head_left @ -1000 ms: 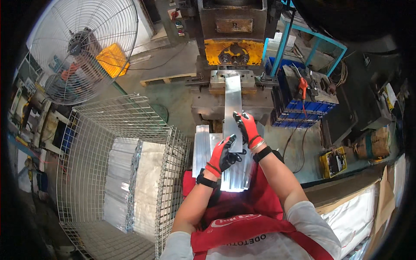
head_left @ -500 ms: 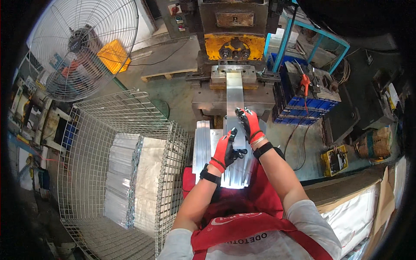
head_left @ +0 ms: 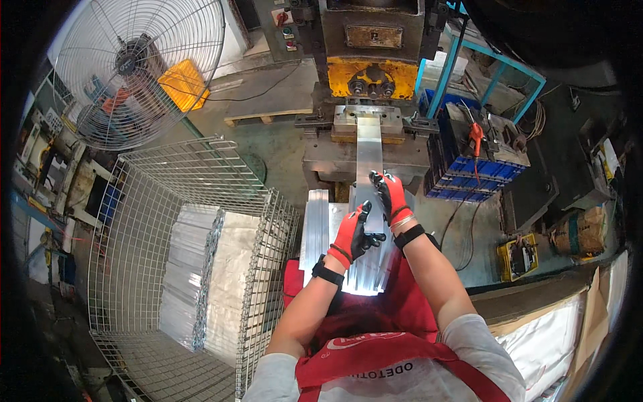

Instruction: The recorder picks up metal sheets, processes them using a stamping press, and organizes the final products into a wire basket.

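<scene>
A flat, shiny metal strip runs from the die of a press toward me, over a stack of long metal pieces at my lap. My right hand, in a red glove with black palm and fingertips, is closed at the strip's right edge, fingers bent against it. Lower and to the left, my left hand, gloved alike, has its thumb and fingers apart beside the strip's near part. Whether it touches the strip's near end cannot be made out.
A wire mesh cage with stacked metal pieces stands at my left, a large fan behind it. Blue crates bearing a red-handled tool are right of the press. A yellow bin sits farther right.
The whole view has shifted slightly, so the press appears a little lower and more to the right. Both hands keep nearly the same pose at the strip.
</scene>
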Demonstrator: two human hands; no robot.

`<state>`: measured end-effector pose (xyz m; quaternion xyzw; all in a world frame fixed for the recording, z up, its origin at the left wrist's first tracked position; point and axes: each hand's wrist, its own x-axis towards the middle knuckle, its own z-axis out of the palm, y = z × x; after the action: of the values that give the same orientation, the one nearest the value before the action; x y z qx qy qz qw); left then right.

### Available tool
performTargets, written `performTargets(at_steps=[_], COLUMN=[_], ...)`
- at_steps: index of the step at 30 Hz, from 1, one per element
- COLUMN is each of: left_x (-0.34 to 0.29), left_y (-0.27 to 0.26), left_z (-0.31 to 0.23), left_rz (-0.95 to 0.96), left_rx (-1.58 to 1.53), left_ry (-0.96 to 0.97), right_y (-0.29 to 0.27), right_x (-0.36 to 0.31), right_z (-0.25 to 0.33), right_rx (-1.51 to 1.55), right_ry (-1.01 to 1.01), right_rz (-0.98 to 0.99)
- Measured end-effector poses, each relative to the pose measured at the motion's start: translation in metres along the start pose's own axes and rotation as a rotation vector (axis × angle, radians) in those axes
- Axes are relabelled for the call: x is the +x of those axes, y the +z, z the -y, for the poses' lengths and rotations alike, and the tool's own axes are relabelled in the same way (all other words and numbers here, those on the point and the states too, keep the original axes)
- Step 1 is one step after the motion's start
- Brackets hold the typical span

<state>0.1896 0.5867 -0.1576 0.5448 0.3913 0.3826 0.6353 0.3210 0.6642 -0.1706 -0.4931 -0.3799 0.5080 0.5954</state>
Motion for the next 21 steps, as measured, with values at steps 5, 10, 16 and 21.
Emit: performTargets(at_steps=[5,10,16,21], left_x=[0.001,0.004,0.001,0.002], left_y=[0.002,0.007,0.01,0.011], left_z=[-0.001,-0.003,-0.019,-0.022], left_rz=[0.003,-0.058,-0.123,-0.091], left_rx=[-0.263,-0.46,-0.598,-0.61], left_ry=[-0.131,-0.257,-0.399,-0.37], right_y=[-0.001,-0.001,0.001,-0.002], right_x=[0.003,0.002,-0.001,0.002], right_z=[-0.005,-0.002,0.001,-0.002], right_rx=[0.03,-0.033,-0.093,-0.021], right_ry=[-0.013,-0.045,-0.12,-0.045], right_rz=[-0.003,-0.008,-0.035,0.003])
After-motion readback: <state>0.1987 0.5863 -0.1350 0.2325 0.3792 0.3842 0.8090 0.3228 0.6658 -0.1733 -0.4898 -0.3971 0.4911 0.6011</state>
